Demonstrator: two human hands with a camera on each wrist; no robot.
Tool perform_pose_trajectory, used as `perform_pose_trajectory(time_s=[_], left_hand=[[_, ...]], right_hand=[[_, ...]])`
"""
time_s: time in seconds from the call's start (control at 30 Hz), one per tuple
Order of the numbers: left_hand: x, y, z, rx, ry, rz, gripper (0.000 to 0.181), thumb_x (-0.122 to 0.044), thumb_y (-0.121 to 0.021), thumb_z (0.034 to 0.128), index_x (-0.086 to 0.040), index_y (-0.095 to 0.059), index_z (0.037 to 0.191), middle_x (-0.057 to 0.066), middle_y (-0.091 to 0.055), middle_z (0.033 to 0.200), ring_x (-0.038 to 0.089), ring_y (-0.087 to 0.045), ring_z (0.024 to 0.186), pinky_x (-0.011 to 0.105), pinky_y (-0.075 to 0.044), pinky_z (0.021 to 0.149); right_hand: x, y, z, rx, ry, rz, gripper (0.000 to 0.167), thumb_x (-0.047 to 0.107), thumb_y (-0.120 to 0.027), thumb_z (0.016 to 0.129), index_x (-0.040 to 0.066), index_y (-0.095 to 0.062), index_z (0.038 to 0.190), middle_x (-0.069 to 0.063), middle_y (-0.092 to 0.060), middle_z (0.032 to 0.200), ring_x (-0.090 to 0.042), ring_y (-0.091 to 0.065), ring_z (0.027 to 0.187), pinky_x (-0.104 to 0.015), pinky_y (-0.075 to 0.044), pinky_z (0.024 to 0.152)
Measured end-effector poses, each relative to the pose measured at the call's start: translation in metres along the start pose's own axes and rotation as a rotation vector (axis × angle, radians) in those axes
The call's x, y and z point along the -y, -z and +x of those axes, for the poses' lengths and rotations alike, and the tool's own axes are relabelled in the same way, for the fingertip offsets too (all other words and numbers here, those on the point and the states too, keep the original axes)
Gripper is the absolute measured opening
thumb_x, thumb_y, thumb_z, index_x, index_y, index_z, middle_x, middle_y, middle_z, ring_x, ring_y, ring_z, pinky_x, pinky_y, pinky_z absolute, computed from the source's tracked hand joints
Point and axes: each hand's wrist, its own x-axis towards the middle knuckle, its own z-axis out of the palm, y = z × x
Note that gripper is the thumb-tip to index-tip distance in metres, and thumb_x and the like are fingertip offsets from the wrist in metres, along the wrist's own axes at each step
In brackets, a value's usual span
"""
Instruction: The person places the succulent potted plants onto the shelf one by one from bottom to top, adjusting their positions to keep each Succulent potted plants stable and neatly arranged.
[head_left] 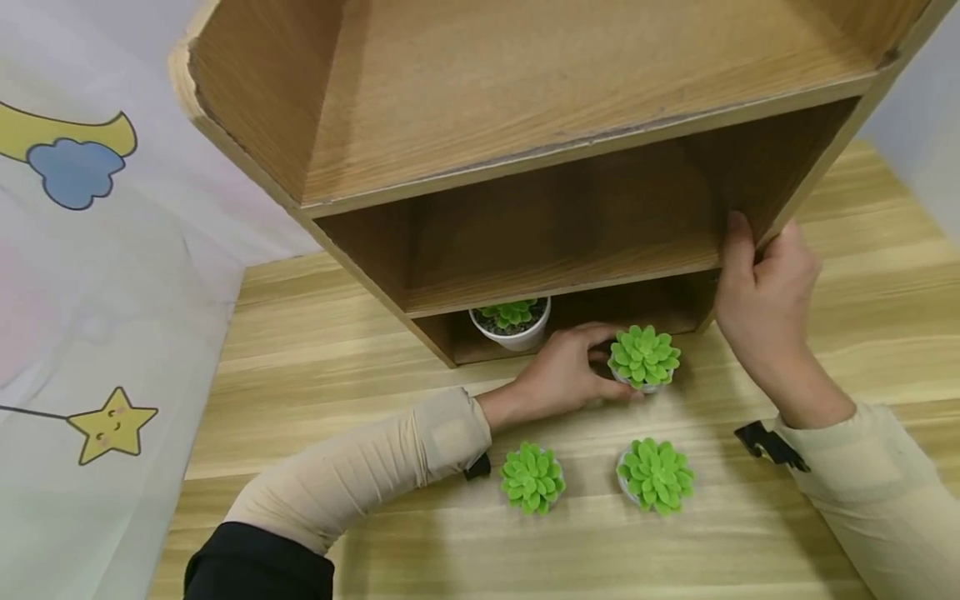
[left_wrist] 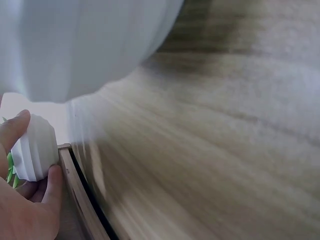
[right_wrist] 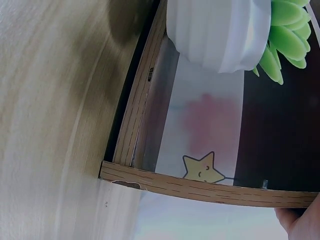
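Note:
In the head view my left hand (head_left: 558, 377) holds a small potted succulent (head_left: 645, 357) with bright green leaves, just in front of the bottom compartment of a wooden shelf unit (head_left: 585, 154). The left wrist view shows thumb and fingers on either side of its ribbed white pot (left_wrist: 39, 147), which is tilted above the table. My right hand (head_left: 768, 312) grips the front edge of the unit's right side panel, thumb on the inner side. Another potted succulent (head_left: 517, 323) stands inside the bottom compartment at the left, its top partly hidden by the shelf above.
On the wood-grain table (head_left: 420, 550) nearer to me stand two more succulents, one at left (head_left: 532, 478) and one at right (head_left: 657, 475). A ribbed white pot (left_wrist: 75, 45) looms close in the left wrist view. A printed curtain (head_left: 97, 308) hangs at the left.

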Motion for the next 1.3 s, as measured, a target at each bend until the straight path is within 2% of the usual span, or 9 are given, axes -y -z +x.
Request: perform_pose_trajectory(time_s=[0.2,0.43,0.63,1.03,1.3], left_hand=[[-0.0004,-0.0004,-0.0004,-0.012,-0.001,-0.017,0.077,-0.020,-0.090,0.0719,-0.004,-0.054,0.138,0.007,-0.054,0.136,0.006,-0.062,0.102,0.015,-0.050,0.080],[-0.0011,0.0001,0.0006,-0.024,-0.010,-0.029,0.075,-0.021,-0.090,0.0720,-0.004,-0.055,0.137,0.006,-0.055,0.134,0.005,-0.062,0.101,0.015,-0.049,0.082],[-0.0015,0.0005,0.0003,-0.041,0.000,-0.047,0.074,-0.021,-0.091,0.0714,-0.005,-0.057,0.135,0.005,-0.056,0.133,0.004,-0.061,0.101,0.016,-0.050,0.082],[-0.0043,0.0043,0.0011,-0.065,-0.006,-0.020,0.073,-0.023,-0.091,0.0709,-0.007,-0.058,0.134,0.005,-0.060,0.130,0.002,-0.061,0.098,0.019,-0.050,0.084],[-0.0030,0.0046,0.0041,-0.084,-0.017,-0.036,0.072,-0.023,-0.091,0.0702,-0.007,-0.059,0.133,0.003,-0.066,0.119,-0.002,-0.063,0.091,0.016,-0.051,0.076]], right_hand=[[-0.0006,-0.0004,-0.0013,-0.009,0.015,0.010,0.029,0.019,-0.053,0.100,-0.006,-0.067,0.107,-0.012,-0.068,0.095,0.000,-0.057,0.080,-0.016,-0.037,0.067],[-0.0009,0.0005,-0.0015,-0.011,0.093,-0.017,0.036,0.023,-0.051,0.101,-0.011,-0.064,0.103,-0.016,-0.067,0.090,0.002,-0.053,0.077,-0.016,-0.034,0.064],[0.0013,0.0001,-0.0017,-0.015,0.053,-0.010,0.034,0.022,-0.052,0.100,-0.009,-0.065,0.102,-0.012,-0.067,0.089,-0.001,-0.053,0.076,-0.017,-0.035,0.065],[0.0032,-0.0007,-0.0006,-0.024,0.074,-0.006,0.034,0.023,-0.052,0.100,-0.008,-0.066,0.104,-0.015,-0.069,0.093,0.001,-0.056,0.079,-0.015,-0.036,0.066],[0.0008,-0.0014,-0.0011,-0.017,0.075,0.001,0.031,0.021,-0.053,0.100,-0.006,-0.066,0.107,-0.013,-0.069,0.095,0.000,-0.055,0.079,-0.015,-0.036,0.067]])
